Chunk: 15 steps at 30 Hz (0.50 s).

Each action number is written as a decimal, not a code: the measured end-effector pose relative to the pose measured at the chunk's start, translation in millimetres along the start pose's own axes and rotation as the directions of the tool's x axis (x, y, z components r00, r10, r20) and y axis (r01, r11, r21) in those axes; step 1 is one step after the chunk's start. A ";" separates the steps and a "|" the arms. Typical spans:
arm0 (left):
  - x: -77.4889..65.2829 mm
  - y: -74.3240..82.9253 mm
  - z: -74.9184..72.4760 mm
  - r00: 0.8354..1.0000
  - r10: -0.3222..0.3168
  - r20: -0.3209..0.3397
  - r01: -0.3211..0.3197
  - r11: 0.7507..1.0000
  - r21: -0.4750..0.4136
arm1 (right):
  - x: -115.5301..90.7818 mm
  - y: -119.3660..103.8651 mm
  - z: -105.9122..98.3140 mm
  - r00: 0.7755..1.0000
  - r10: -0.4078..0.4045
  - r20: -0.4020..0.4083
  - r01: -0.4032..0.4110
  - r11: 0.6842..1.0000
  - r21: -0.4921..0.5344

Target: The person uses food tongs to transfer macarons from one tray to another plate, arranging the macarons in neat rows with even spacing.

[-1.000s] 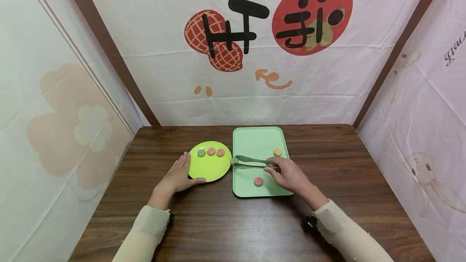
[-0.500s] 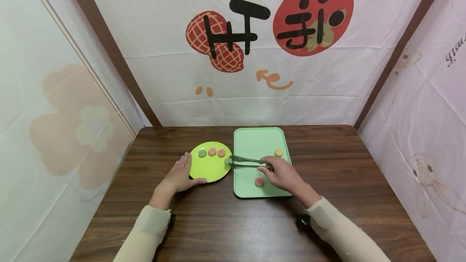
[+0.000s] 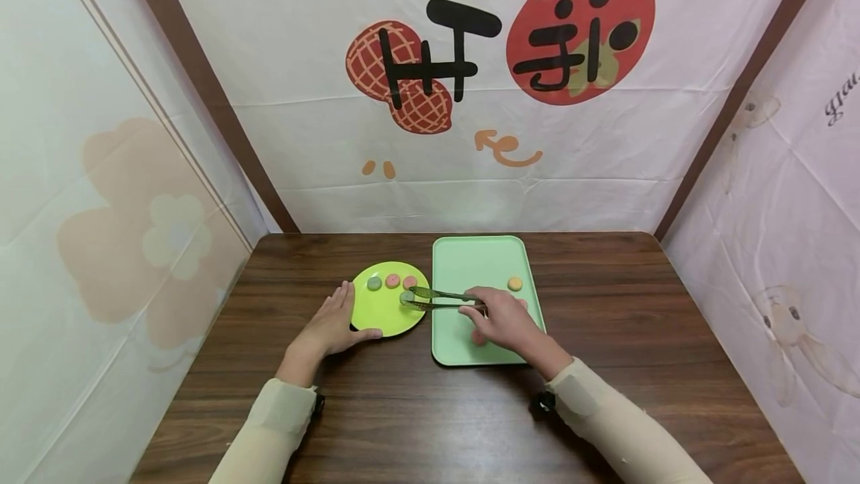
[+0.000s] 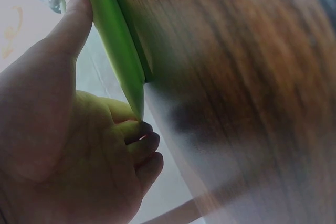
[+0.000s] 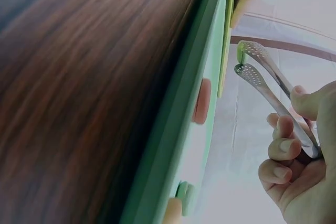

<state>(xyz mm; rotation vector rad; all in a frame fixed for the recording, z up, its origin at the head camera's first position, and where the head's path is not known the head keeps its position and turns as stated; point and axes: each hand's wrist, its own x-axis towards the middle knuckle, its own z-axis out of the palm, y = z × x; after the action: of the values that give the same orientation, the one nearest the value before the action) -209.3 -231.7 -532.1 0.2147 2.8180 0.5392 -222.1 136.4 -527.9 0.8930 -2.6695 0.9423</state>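
Observation:
My right hand [image 3: 499, 320] grips a pair of metal tongs [image 3: 443, 299] over the mint-green tray [image 3: 470, 260]. The tong tips pinch a small green round piece [image 3: 407, 297] above the right side of the lime-green plate [image 3: 383, 318]. In the right wrist view the tongs [image 5: 265, 72] close on the green piece [image 5: 241, 56]. On the plate lie a green piece [image 3: 374, 283] and two pink pieces [image 3: 393, 280]. My left hand [image 3: 331, 326] holds the plate's left edge, with its thumb [image 4: 73, 19] on the rim [image 4: 118, 51].
An orange piece [image 3: 514, 284] lies on the tray's right side. The right wrist view shows a pink piece [image 5: 202, 100] and a green piece [image 5: 186, 198] on the tray [image 5: 184, 140]. The dark wooden table [image 3: 605, 297] is boxed in by cloth walls.
My right hand has carried the tongs and the green piece leftward, from the tray's left edge to over the plate. The left hand has stayed on the plate.

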 end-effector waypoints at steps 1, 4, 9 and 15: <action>0.2 -0.2 0.1 1.000 -0.001 0.000 0.001 1.000 0.000 | 1.4 -0.8 1.1 1.000 -0.005 -0.004 0.005 1.000 0.004; 0.8 -0.6 0.4 1.000 -0.002 0.001 0.002 1.000 -0.003 | 5.6 -3.0 3.8 0.999 -0.032 -0.008 0.032 0.999 0.018; 1.6 -1.1 1.2 1.000 -0.003 0.003 0.003 1.000 0.001 | 12.6 -6.8 7.1 0.999 -0.038 0.010 0.038 0.999 0.020; 1.7 -1.4 0.8 1.000 -0.005 0.007 0.005 1.000 -0.004 | 19.9 -13.0 9.5 0.999 -0.016 0.043 0.016 1.000 0.011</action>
<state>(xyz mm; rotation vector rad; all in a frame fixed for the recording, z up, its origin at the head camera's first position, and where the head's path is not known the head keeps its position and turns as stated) -210.8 -232.3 -533.7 0.2078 2.8095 0.5420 -230.0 112.8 -521.8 0.9462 -2.6911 0.9451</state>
